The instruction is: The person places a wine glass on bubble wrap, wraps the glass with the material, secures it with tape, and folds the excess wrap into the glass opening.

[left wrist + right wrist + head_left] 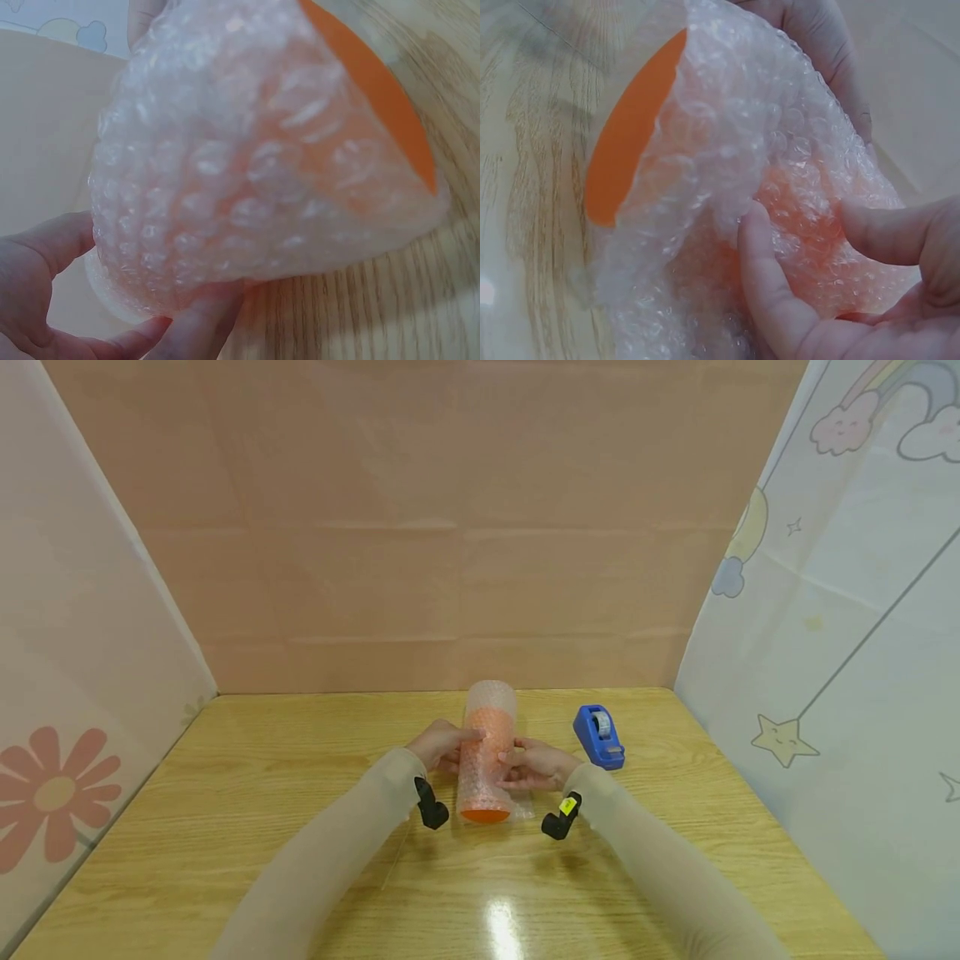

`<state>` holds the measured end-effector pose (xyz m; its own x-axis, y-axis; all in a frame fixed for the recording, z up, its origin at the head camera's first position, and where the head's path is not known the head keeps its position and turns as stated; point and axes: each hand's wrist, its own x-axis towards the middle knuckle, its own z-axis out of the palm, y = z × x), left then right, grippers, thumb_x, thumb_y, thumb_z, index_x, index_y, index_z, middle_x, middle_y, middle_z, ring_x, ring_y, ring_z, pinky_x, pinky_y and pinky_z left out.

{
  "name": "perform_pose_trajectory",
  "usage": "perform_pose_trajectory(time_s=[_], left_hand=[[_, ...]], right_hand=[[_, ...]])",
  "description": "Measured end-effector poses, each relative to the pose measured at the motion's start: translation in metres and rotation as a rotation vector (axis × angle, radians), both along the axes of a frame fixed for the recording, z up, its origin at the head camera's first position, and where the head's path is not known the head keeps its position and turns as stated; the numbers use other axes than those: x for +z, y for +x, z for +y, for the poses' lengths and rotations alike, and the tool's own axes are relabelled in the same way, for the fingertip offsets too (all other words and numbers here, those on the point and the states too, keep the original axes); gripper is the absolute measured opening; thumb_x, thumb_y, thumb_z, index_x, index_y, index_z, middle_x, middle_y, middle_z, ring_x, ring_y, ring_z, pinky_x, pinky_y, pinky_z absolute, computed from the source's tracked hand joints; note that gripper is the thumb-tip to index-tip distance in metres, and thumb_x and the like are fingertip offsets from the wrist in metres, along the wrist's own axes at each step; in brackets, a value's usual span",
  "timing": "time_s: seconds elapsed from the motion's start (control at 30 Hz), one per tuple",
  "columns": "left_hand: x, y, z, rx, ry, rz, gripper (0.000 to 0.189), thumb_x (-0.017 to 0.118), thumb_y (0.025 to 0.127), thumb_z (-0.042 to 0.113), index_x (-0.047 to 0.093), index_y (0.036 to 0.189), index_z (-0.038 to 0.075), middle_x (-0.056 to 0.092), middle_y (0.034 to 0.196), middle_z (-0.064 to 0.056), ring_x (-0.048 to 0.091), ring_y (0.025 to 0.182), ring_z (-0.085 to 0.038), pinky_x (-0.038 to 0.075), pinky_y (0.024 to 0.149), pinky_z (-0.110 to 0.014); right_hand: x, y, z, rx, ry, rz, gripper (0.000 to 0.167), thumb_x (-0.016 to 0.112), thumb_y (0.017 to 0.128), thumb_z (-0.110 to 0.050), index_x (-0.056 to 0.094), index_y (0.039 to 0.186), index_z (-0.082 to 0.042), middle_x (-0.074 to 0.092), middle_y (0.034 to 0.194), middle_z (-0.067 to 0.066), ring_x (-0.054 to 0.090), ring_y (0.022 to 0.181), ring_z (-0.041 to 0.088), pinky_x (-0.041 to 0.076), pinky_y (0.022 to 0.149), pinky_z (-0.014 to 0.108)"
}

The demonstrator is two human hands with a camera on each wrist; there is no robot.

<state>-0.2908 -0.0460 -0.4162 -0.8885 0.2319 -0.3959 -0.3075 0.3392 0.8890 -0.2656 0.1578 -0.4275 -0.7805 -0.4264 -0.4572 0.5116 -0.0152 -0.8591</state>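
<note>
Head view, centre of the frame: an orange cylinder lies on the desk, rolled up in bubble wrap, its orange end showing at the lower edge of the roll. The left hand grips the roll from the left side of the frame, thumb and fingers spread wide around its bulk. The right hand holds it from the right with thumb and index finger bent in and apart, both tips on the wrap; whether they catch a fold between them, I cannot tell.

The likeliest trouble is unrolling. I can make out no tape on the wrap, so the springy sheet seems kept close mainly by the fingers; if either hand let go, the layers could loosen. A loose flap at the roll's lower right spreads onto the desk and might fold under or go askew if the roll were turned.

The wrap sits baggy around the orange end in both wrist views, so a lift or tilt toward that end could let the cylinder slide out. Squeezing too hard might pop bubbles. The blue tape dispenser, right of centre, stands apart from both hands; reaching for it would leave one hand alone to keep the wrap snug.
</note>
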Motion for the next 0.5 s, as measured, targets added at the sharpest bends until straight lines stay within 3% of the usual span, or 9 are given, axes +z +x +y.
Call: perform_pose_trajectory(time_s=[0.27,0.5], left_hand=[[0.0023,0.0009,0.0003,-0.006,-0.014,0.045,0.048,0.069,0.089,0.035,0.059,0.117,-0.003,0.063,0.102,-0.011,0.065,0.080,-0.021,0.058,0.070,-0.033],[0.0041,0.0039,0.0002,-0.026,0.000,0.080,0.044,0.068,0.089,0.033,0.059,0.111,-0.004,0.063,0.095,-0.010,0.065,0.074,-0.019,0.058,0.072,-0.036]], right_hand=[[-0.0014,0.0001,-0.0018,-0.018,-0.001,-0.010,0.064,0.050,0.100,-0.007,0.012,0.152,-0.009,0.046,0.115,0.014,0.053,0.095,0.022,0.056,0.085,0.035],[-0.0035,-0.0003,-0.0029,-0.029,0.029,0.005,0.066,0.050,0.100,-0.006,0.011,0.153,-0.009,0.047,0.110,0.014,0.053,0.090,0.021,0.057,0.083,0.035]])
